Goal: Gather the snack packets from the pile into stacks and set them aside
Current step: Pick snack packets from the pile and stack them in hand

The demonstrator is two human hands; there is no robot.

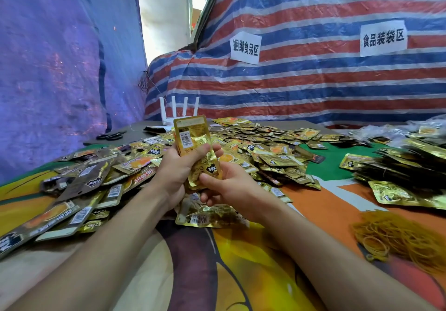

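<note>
The left hand [176, 168] curls its fingers round an upright stack of gold packets [191, 137]. The right hand [231, 187] pinches the stack's lower end. The pile [263, 151] spreads from nine to two o'clock on a printed cloth [241, 257]. Rubber bands [398, 236] lie at four o'clock. A striped tarp [313, 86] walls one o'clock and a blue tarp [60, 69] ten.

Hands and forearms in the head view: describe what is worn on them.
Nothing is worn. The left hand and right hand are bare: no gloves, rings or watch show. The left forearm and right forearm are bare too, with no sleeve in view.
</note>
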